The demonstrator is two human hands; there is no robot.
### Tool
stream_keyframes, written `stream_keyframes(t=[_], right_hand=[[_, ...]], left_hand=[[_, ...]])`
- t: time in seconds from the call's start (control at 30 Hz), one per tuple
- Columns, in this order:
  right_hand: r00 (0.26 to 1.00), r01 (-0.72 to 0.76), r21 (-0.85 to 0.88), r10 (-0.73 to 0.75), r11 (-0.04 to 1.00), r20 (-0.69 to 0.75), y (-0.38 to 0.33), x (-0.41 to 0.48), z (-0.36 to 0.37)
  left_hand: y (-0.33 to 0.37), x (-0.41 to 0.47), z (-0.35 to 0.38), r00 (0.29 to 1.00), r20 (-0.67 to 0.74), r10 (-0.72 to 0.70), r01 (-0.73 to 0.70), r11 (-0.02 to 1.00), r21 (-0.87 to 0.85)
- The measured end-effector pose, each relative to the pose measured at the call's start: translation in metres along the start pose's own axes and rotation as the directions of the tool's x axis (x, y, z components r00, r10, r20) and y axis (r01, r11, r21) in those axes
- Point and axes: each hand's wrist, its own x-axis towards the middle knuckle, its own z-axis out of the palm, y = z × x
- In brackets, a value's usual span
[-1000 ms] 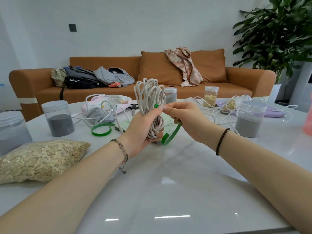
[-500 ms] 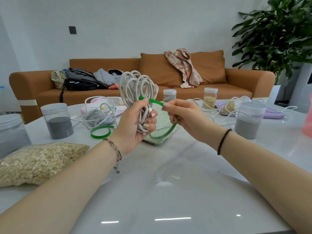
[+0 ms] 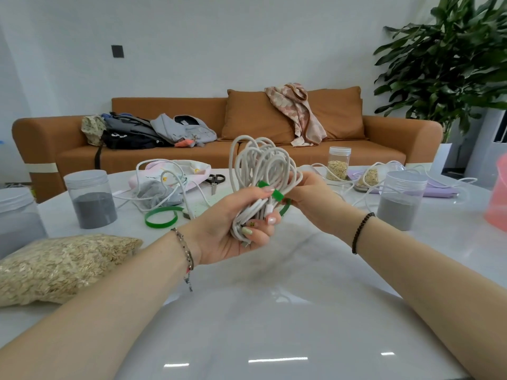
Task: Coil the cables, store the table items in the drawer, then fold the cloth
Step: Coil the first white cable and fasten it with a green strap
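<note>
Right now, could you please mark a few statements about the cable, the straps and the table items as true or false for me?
1. The left hand grips the coiled white cable. True.
2. The right hand holds the scissors. False: the scissors lie on the table beyond the hands; the right hand holds the green strap at the bundle.
3. A second green strap lies as a loop on the table. True.
4. The bag of oats lies on the floor. False: it lies on the table, at the left.
</note>
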Motion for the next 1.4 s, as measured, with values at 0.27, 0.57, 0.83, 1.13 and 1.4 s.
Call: stream_keyframes(t=[0.27,0.57,0.83,1.13,1.4], right_hand=[[0.998,-0.054,-0.019,0.053,0.998,-0.027,0.001,0.002,-0.001],[0.934,0.127,0.056,-0.1,0.99,-0.342,-0.002,0.007,-0.011],[0.954,0.119,0.148,-0.072,0.982,-0.289,-0.024,-0.006,0.001],[0.975,0.144,-0.148,-0.165,0.978,-0.147,-0.029,-0.015,0.018],[0.954,0.282,-0.283,-0.299,0.917,-0.018,-0.024,-0.02,0.026]], left_hand=[[0.001,-0.002,0.005,0.995,-0.097,0.021,-0.015,0.998,0.059],[0.005,0.004,-0.02,0.636,-0.342,0.691,0.018,0.43,0.902],[0.012,0.0,-0.036,0.61,-0.063,0.79,0.382,-0.224,0.896],[0.012,0.0,-0.041,0.616,-0.123,0.778,0.494,-0.261,0.829],[0.011,-0.001,-0.041,0.563,-0.201,0.802,0.603,-0.232,0.763]])
